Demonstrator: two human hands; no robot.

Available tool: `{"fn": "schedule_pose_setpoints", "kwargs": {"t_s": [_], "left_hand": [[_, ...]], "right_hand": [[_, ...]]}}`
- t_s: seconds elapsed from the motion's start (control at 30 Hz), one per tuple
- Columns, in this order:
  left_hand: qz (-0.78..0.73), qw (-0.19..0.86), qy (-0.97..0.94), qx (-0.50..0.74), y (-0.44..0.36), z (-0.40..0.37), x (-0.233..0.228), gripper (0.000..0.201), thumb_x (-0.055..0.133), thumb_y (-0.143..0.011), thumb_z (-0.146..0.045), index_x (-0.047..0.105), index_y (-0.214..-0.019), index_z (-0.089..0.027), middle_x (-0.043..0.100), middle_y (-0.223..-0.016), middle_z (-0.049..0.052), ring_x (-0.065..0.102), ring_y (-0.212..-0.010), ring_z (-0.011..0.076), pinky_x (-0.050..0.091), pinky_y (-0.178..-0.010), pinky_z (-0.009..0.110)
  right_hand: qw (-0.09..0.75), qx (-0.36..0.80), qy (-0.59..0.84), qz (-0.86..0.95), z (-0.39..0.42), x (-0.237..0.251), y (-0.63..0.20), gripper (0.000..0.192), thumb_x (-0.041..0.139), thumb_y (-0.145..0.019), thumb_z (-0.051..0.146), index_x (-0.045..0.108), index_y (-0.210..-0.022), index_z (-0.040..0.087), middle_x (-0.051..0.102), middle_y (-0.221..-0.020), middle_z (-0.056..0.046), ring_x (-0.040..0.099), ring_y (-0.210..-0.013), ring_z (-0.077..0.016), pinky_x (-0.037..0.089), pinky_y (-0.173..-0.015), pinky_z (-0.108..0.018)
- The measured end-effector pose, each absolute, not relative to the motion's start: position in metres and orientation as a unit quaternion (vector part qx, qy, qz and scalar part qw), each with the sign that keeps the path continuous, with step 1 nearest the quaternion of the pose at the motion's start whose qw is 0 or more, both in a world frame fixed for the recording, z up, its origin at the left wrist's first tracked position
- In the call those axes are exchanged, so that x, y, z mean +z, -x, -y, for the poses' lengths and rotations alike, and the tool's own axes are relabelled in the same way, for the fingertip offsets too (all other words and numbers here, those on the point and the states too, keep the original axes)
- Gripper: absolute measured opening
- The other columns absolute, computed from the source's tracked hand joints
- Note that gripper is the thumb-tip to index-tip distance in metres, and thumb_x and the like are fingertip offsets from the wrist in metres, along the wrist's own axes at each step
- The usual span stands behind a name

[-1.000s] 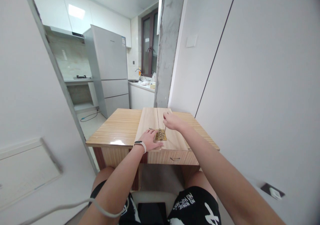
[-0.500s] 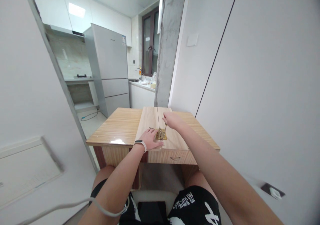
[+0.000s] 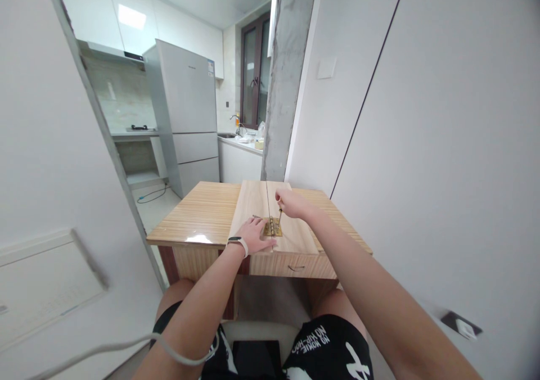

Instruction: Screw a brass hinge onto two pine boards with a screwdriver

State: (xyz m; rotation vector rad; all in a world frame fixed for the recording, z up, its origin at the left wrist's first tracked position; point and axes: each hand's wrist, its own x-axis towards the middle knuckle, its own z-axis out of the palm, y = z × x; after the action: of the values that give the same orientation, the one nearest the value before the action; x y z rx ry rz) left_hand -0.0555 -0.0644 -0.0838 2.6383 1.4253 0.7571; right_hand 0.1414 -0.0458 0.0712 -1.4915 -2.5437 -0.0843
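Head view | right hand [image 3: 291, 204] clamped on slim screwdriver [image 3: 280, 217], tip at brass butt hinge [image 3: 274, 227] | left hand [image 3: 253, 238] splayed on pale wooden boards [image 3: 252, 197], beside hinge

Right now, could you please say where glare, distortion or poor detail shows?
Head view: white glare on the table near its front edge, a bright reflection on the cupboards, stretching toward the frame edges, and the hinge too small for detail.

The striped worktop [image 3: 194, 211] stands in the lower centre of the frame. On it lie a pale left board [image 3: 252, 197] and a pale right board [image 3: 296, 237], side by side.
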Motion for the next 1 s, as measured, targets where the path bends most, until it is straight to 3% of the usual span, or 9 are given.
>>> {"fn": "schedule_pose_setpoints", "kwargs": {"t_s": [0.17, 0.43, 0.6, 0.8, 1.0], "left_hand": [[-0.46, 0.023, -0.853, 0.245, 0.0542, 0.0648, -0.0826, 0.092, 0.051, -0.08, -0.085, 0.046, -0.148, -0.023, 0.057, -0.139, 0.013, 0.047, -0.131, 0.0338, 0.036, -0.113, 0.049], [-0.463, 0.029, -0.852, 0.242, 0.0541, 0.065, -0.0825, 0.091, 0.053, -0.08, -0.083, 0.046, -0.148, -0.024, 0.056, -0.141, 0.012, 0.046, -0.132, 0.034, 0.035, -0.113, 0.049], [-0.462, 0.028, -0.852, 0.245, 0.0547, 0.0643, -0.0838, 0.093, 0.053, -0.079, -0.084, 0.046, -0.149, -0.023, 0.056, -0.141, 0.012, 0.046, -0.132, 0.0341, 0.036, -0.113, 0.049], [-0.465, 0.031, -0.852, 0.239, 0.0545, 0.0636, -0.0845, 0.091, 0.054, -0.079, -0.083, 0.047, -0.148, -0.024, 0.056, -0.14, 0.012, 0.046, -0.132, 0.0344, 0.035, -0.113, 0.05], [-0.462, 0.029, -0.852, 0.245, 0.0543, 0.064, -0.0844, 0.091, 0.054, -0.079, -0.083, 0.046, -0.148, -0.024, 0.056, -0.141, 0.012, 0.047, -0.132, 0.0343, 0.036, -0.113, 0.05]], "right_hand": [[0.082, -0.067, 0.508, 0.855, 0.046, 0.0733, -0.1368, 0.012, 0.055, -0.099, 0.031, 0.059, -0.104, 0.021, 0.07, -0.107, -0.008, 0.063, -0.097, -0.0204, 0.04, -0.078, -0.028], [0.068, -0.094, 0.578, 0.808, 0.0516, 0.0711, -0.1336, 0.025, 0.043, -0.102, 0.038, 0.057, -0.112, 0.019, 0.07, -0.112, -0.016, 0.066, -0.102, -0.0281, 0.044, -0.08, -0.035], [0.075, -0.05, 0.556, 0.826, 0.0534, 0.0728, -0.1366, 0.025, 0.042, -0.098, 0.025, 0.053, -0.12, 0.02, 0.065, -0.125, -0.015, 0.064, -0.104, -0.0263, 0.045, -0.081, -0.035], [0.064, -0.04, 0.527, 0.846, 0.0512, 0.0771, -0.1381, 0.015, 0.048, -0.096, 0.02, 0.06, -0.105, 0.021, 0.07, -0.112, -0.01, 0.064, -0.097, -0.0218, 0.042, -0.076, -0.029], [0.062, -0.07, 0.528, 0.844, 0.0542, 0.079, -0.1334, 0.015, 0.052, -0.098, 0.031, 0.065, -0.1, 0.023, 0.073, -0.104, -0.008, 0.065, -0.096, -0.0219, 0.041, -0.077, -0.029]]}}
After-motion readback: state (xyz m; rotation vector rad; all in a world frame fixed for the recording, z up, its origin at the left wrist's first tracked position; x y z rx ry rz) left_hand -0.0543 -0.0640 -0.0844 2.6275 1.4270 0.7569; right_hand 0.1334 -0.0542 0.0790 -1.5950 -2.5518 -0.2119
